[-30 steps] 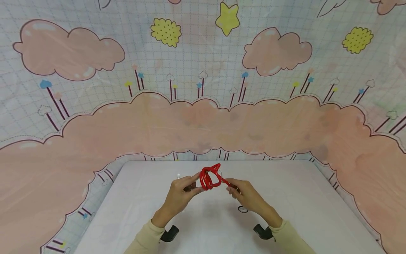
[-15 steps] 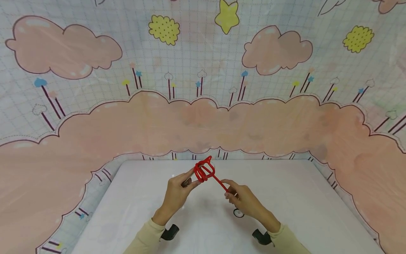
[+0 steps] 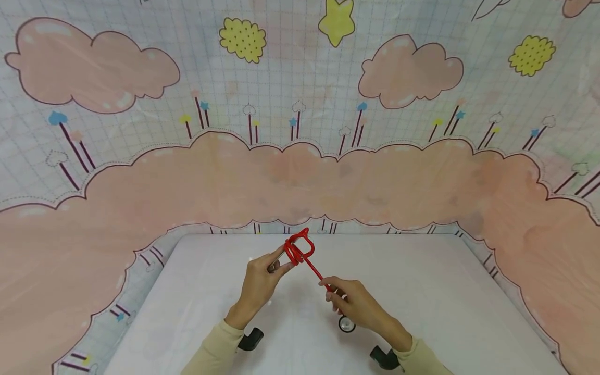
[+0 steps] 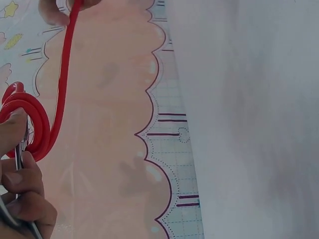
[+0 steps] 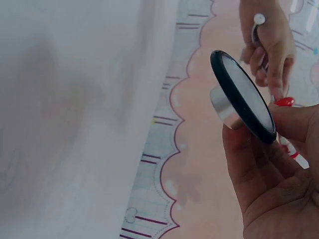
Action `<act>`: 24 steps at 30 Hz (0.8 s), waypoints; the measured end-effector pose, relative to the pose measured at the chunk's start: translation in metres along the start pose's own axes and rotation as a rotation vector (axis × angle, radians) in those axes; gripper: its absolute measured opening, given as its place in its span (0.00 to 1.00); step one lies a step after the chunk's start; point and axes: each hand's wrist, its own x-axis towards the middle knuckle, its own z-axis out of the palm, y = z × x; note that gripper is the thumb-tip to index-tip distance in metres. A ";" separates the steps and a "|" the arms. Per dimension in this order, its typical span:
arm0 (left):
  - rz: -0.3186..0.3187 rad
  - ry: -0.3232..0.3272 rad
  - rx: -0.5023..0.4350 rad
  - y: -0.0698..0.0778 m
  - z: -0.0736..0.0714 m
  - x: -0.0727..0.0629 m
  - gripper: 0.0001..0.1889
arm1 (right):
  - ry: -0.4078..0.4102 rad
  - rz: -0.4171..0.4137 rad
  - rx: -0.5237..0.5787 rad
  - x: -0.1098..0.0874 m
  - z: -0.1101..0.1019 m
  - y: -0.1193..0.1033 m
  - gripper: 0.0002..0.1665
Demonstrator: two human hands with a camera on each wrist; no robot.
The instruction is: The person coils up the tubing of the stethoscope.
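A stethoscope is held up between both hands over the table. My left hand (image 3: 260, 278) grips the coiled red tubing (image 3: 304, 238) together with the metal ear tubes (image 4: 19, 158), fingers and thumb on the loops. One white ear tip (image 5: 259, 19) sticks out behind that hand in the right wrist view. From the coil a straight length of tubing (image 4: 64, 74) runs to my right hand (image 3: 360, 302), which pinches it near its end. Below the right fingers hangs the round chest piece (image 3: 347, 324), with a dark rim and pale face; its metal side (image 5: 224, 107) lies against the fingers.
A white table (image 3: 225, 312) lies under both hands. Behind it and at its sides hangs a cloth (image 3: 262, 182) printed with clouds and stars. Black wrist mounts (image 3: 251, 339) sit below each forearm.
My right hand has moved down and left with the chest piece, and a longer straight length of tubing shows. My left hand and the coil have shifted slightly up and left.
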 end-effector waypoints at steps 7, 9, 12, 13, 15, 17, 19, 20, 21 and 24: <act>-0.031 -0.040 0.067 -0.001 0.002 -0.002 0.28 | -0.020 0.041 0.034 -0.004 0.003 -0.011 0.12; -0.023 -0.050 0.098 -0.001 0.002 -0.002 0.28 | -0.018 0.035 0.049 -0.005 0.003 -0.013 0.11; -0.009 -0.067 0.151 -0.001 0.002 -0.003 0.27 | -0.009 0.019 0.077 -0.006 0.003 -0.016 0.10; -0.007 -0.075 0.171 -0.001 0.003 -0.003 0.27 | -0.004 0.010 0.088 -0.006 0.003 -0.017 0.10; -0.011 -0.094 0.196 0.001 0.003 -0.004 0.27 | 0.002 0.001 0.101 -0.007 0.003 -0.018 0.10; -0.021 -0.112 0.207 0.003 0.004 -0.006 0.27 | 0.004 0.000 0.122 -0.008 0.004 -0.019 0.10; -0.027 -0.127 0.216 0.005 0.004 -0.007 0.27 | 0.003 -0.012 0.139 -0.009 0.004 -0.019 0.11; -0.028 -0.131 0.216 0.006 0.004 -0.008 0.27 | 0.003 -0.016 0.141 -0.009 0.004 -0.020 0.11; -0.028 -0.133 0.219 0.006 0.004 -0.008 0.27 | 0.002 -0.023 0.149 -0.009 0.004 -0.021 0.12; -0.024 -0.134 0.225 0.007 0.004 -0.009 0.27 | 0.010 -0.086 0.119 -0.009 0.004 -0.022 0.15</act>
